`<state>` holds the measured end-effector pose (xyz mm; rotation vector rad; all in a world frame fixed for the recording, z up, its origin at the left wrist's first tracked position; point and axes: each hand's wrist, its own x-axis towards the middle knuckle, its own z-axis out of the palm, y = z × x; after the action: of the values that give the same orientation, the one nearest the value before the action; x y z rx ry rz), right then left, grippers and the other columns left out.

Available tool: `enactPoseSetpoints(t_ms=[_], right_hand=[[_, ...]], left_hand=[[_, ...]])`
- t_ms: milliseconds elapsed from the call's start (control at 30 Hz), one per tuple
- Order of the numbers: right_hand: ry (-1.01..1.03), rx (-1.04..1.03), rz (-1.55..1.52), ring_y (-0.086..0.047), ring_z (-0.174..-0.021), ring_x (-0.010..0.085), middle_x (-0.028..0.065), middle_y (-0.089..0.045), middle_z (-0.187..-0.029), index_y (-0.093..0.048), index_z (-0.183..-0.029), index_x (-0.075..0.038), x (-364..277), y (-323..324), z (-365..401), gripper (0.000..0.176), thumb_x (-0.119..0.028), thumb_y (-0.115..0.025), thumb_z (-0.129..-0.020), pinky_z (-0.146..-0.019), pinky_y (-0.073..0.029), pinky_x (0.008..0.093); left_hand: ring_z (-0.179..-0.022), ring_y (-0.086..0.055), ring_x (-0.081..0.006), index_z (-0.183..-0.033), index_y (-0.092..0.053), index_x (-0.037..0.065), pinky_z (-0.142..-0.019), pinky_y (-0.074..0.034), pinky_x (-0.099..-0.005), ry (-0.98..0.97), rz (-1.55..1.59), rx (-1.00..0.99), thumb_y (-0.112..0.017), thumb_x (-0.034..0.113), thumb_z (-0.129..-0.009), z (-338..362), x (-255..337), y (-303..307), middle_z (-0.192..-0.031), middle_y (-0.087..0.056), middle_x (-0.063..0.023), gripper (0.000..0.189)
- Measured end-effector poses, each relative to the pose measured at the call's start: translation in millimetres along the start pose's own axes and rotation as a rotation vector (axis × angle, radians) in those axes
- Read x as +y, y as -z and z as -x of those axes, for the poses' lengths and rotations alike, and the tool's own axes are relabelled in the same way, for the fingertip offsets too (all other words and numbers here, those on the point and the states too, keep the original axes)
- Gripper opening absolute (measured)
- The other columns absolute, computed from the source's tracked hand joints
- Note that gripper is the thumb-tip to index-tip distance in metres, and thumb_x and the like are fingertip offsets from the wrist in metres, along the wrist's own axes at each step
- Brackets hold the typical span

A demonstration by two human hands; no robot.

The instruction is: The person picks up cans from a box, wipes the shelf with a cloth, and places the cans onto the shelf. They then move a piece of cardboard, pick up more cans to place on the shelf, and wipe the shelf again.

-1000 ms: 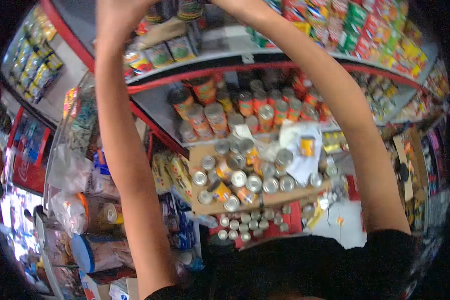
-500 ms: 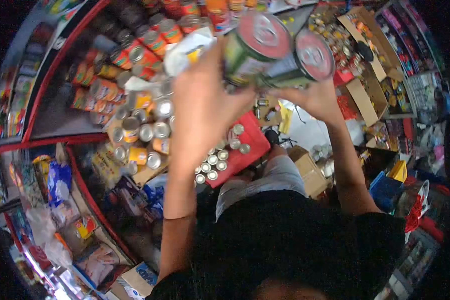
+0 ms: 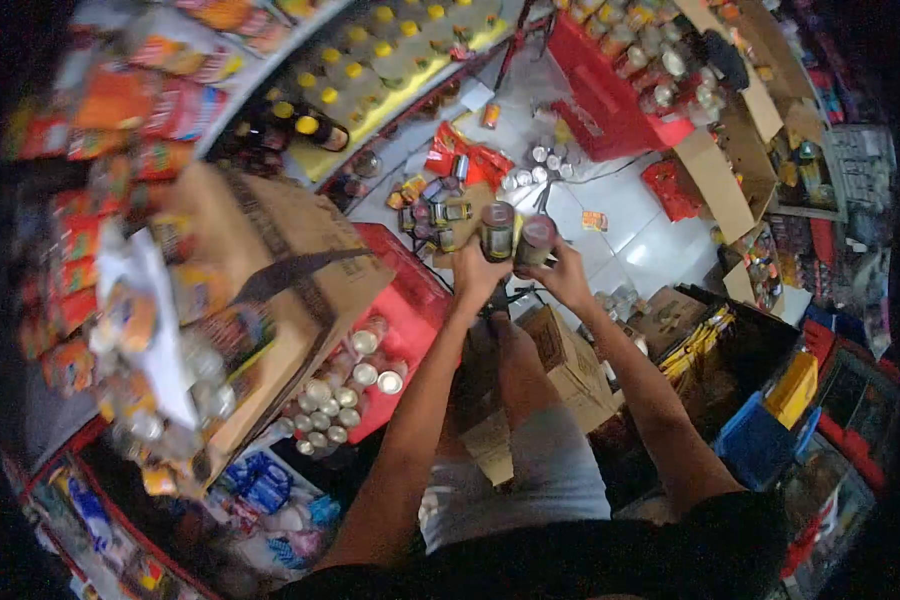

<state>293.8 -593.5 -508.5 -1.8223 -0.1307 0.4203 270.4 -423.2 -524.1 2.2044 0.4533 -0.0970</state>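
My left hand (image 3: pixel 480 275) is wrapped round a dark green can (image 3: pixel 497 240), held upright with its pinkish lid facing up. Beside it, my right hand (image 3: pixel 564 277) grips a second can (image 3: pixel 534 250) with the same kind of pinkish lid. Both arms are stretched forward, and the two cans are close together above the floor. Just left of them lie several dark cans or jars (image 3: pixel 440 213) on a piece of cardboard. Labels on the held cans are too blurred to read.
A large cardboard box (image 3: pixel 300 240) stands at left, near a red surface (image 3: pixel 410 290) bearing several small cans (image 3: pixel 328 412). Yellow-capped bottles (image 3: pixel 375 55) line a shelf behind. An open carton (image 3: pixel 570 365) lies by my legs. Several silver-topped cans (image 3: pixel 542 160) stand on the tiled floor (image 3: pixel 645 235).
Both hands have carried the two cans away from near my face, down and forward over the floor. My view has swung, bringing the bottle shelf and more floor into sight.
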Motion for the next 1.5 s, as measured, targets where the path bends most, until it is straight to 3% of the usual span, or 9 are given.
enactPoseSetpoints(t_ms=[267, 433, 667, 733, 800, 933, 1067, 1267, 1500], right_hand=[[-0.317, 0.223, 0.139, -0.064, -0.081, 0.0256, 0.0148, -0.065, -0.089, -0.054, -0.105, 0.000, 300, -114, -96, 0.059, -0.027, -0.078, -0.059, -0.072, -0.049, 0.0349], [-0.388, 0.167, 0.533, -0.063, -0.081, 0.0322, 0.0170, -0.064, -0.088, -0.054, -0.105, -0.002, 353, -151, -136, 0.058, -0.030, -0.076, -0.060, -0.071, -0.049, 0.0405], [-0.313, 0.057, 0.478, -0.061, -0.091, 0.0344, 0.0181, -0.063, -0.095, -0.055, -0.106, -0.004, 395, -165, -162, 0.048, -0.027, -0.069, -0.067, -0.078, -0.047, 0.0414], [-0.372, 0.005, 0.540, -0.061, -0.092, 0.0328, 0.0184, -0.063, -0.098, -0.055, -0.106, -0.003, 396, -168, -161, 0.043, -0.022, -0.066, -0.069, -0.079, -0.047, 0.0407], [-0.298, 0.130, 0.449, -0.061, -0.091, 0.0335, 0.0190, -0.062, -0.098, -0.055, -0.106, -0.002, 399, -169, -154, 0.043, -0.021, -0.067, -0.068, -0.079, -0.047, 0.0413], [-0.314, 0.016, 0.018, -0.060, -0.077, 0.0199, 0.0113, -0.064, -0.088, -0.056, -0.104, 0.003, 354, -167, -116, 0.033, -0.005, -0.057, -0.072, -0.070, -0.048, 0.0319], [-0.186, 0.263, -0.020, -0.063, -0.080, 0.0245, 0.0171, -0.065, -0.087, -0.062, -0.098, -0.001, 204, -147, -59, 0.024, -0.014, -0.060, -0.078, -0.073, -0.048, 0.0332], [-0.073, 0.253, -0.303, -0.058, -0.091, 0.0180, 0.0099, -0.061, -0.097, -0.058, -0.100, 0.000, -80, -112, 13, 0.023, 0.004, -0.052, -0.079, -0.082, -0.046, 0.0293], [0.328, 0.076, -0.541, -0.056, -0.092, 0.0166, 0.0081, -0.059, -0.099, -0.051, -0.109, 0.000, -297, -119, 67, 0.027, 0.004, -0.046, -0.083, -0.085, -0.044, 0.0289]], left_hand=[[-0.077, -0.064, -0.0292, -0.094, -0.061, -0.002, -0.067, -0.051, -0.0394, 0.661, -0.222, -0.227, -0.085, 0.037, -0.043, -80, -231, -159, -0.087, -0.065, -0.0190, 0.068], [-0.074, -0.065, -0.0307, -0.079, -0.064, -0.001, -0.069, -0.051, -0.0394, 0.448, -0.126, 0.013, -0.083, 0.035, -0.046, -102, -310, -208, -0.080, -0.066, -0.0174, 0.052], [-0.080, -0.064, -0.0315, -0.087, -0.063, -0.001, -0.068, -0.050, -0.0416, 0.710, -0.088, -0.117, -0.077, 0.027, -0.053, -127, -345, -240, -0.084, -0.065, -0.0189, 0.046], [-0.077, -0.064, -0.0302, -0.093, -0.062, 0.000, -0.066, -0.050, -0.0401, 0.209, 0.281, 0.237, -0.073, 0.021, -0.056, -125, -373, -250, -0.082, -0.065, -0.0177, 0.044], [-0.074, -0.063, -0.0264, -0.097, -0.060, 0.000, -0.065, -0.050, -0.0381, 0.254, -0.037, 0.119, -0.069, 0.016, -0.059, -120, -335, -223, -0.079, -0.065, -0.0146, 0.042], [-0.077, -0.063, -0.0224, -0.094, -0.063, -0.001, -0.067, -0.048, -0.0346, 0.553, 0.510, -0.083, -0.058, 0.007, -0.070, -88, -253, -189, -0.083, -0.066, -0.0137, 0.026], [-0.077, -0.063, -0.0218, -0.089, -0.063, -0.002, -0.067, -0.048, -0.0331, 0.304, 0.568, 0.233, -0.052, 0.006, -0.079, -34, -150, -130, -0.082, -0.066, -0.0146, 0.017], [-0.083, -0.061, -0.0205, -0.096, -0.057, -0.001, -0.074, -0.048, -0.0318, 0.189, 0.730, 0.336, -0.048, -0.002, -0.081, 45, 45, 59, -0.087, -0.063, -0.0123, 0.018], [-0.087, -0.057, -0.0167, -0.097, -0.058, 0.001, -0.075, -0.046, -0.0280, -0.367, 0.626, 0.643, -0.044, -0.005, -0.080, 121, 168, 244, -0.093, -0.056, -0.0083, 0.023]])
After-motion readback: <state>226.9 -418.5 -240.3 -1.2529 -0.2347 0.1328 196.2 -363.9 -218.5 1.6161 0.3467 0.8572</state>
